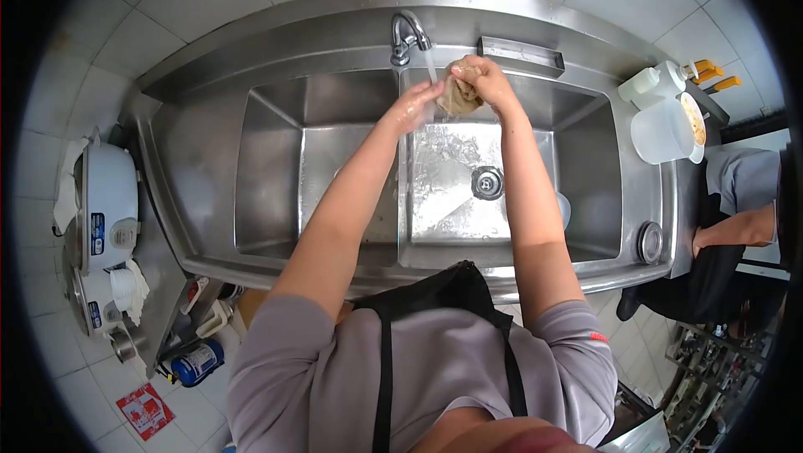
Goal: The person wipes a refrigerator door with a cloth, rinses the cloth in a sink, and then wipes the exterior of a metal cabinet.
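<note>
A beige, crumpled cloth (459, 97) hangs over the right basin of the steel sink, just right of the running tap (408, 37). My right hand (485, 81) is closed on the cloth's upper part. Water from the tap falls onto my left hand (413, 107), which is beside the cloth's left edge with its fingers apart and nothing in it. Below both hands, the wet basin floor (456, 219) has a round drain (487, 183).
White bottles (640, 85) and a clear plastic container (661, 131) stand at the sink's right end. A steel tray (522, 56) lies behind the basin. A co-worker's arm (736, 230) is at the far right. Rice cookers (109, 202) stand at left.
</note>
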